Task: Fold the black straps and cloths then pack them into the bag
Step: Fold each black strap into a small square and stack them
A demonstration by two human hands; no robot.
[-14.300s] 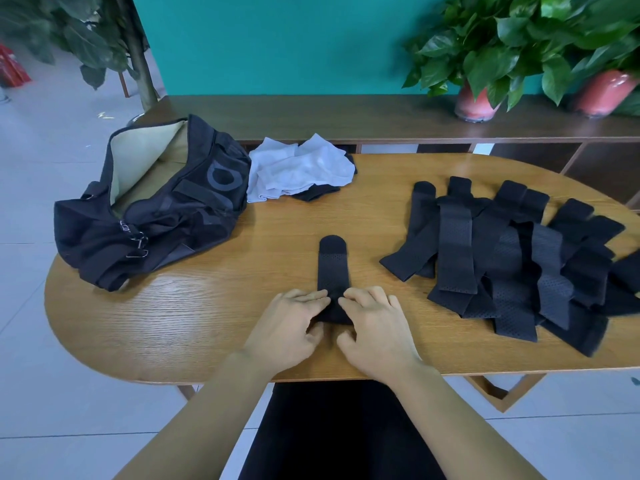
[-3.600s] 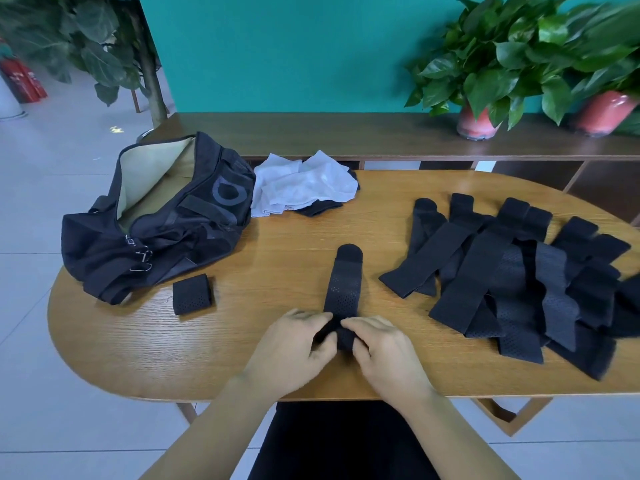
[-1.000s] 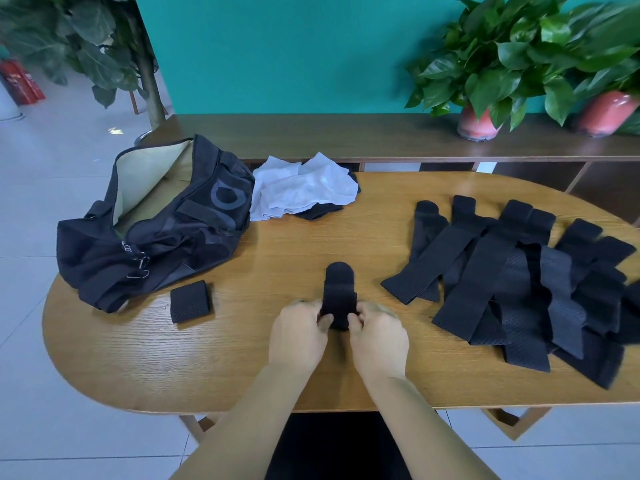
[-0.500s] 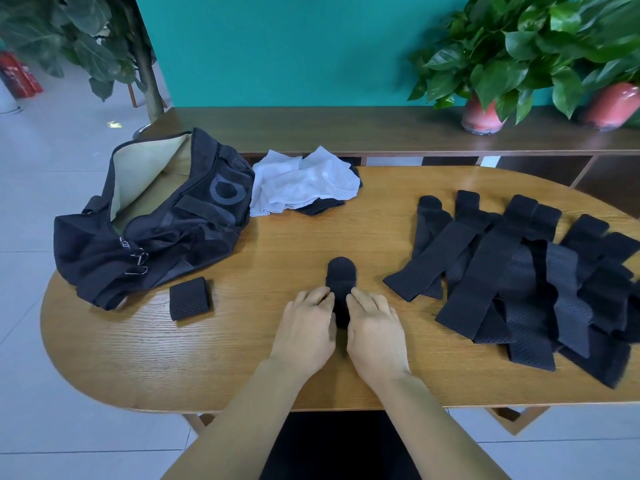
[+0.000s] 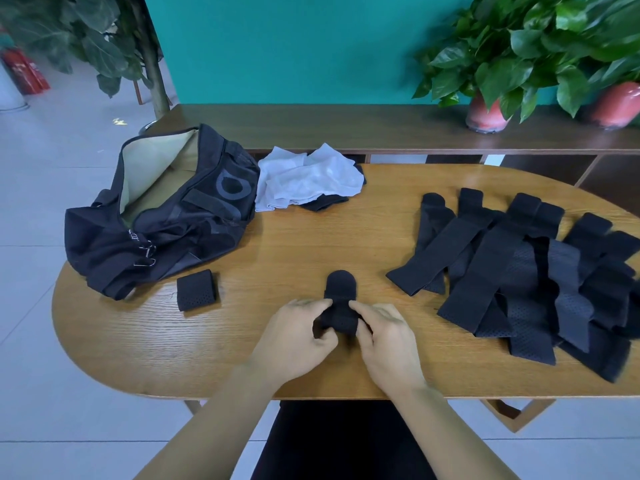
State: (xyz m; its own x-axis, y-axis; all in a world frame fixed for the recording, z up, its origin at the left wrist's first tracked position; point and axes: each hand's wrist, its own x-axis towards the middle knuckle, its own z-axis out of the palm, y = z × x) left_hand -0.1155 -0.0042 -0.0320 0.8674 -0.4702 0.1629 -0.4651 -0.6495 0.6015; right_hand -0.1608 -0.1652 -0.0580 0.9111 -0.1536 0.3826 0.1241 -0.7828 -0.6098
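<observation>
A short, partly folded black strap lies at the table's near middle, its rounded end pointing away from me. My left hand pinches its near left side and my right hand pinches its near right side, lifting the folded part slightly. One folded black strap sits by the open black bag at the left. A heap of several unfolded black straps covers the right side. White and black cloths lie crumpled behind the bag.
The oval wooden table has its front edge just under my wrists. A dark wooden shelf with potted plants runs behind it. Tiled floor lies to the left.
The strap has been rolled shorter from its near end over the last seconds. Half a second ago both hands pressed flat on it; now their fingers pinch and lift the folded part.
</observation>
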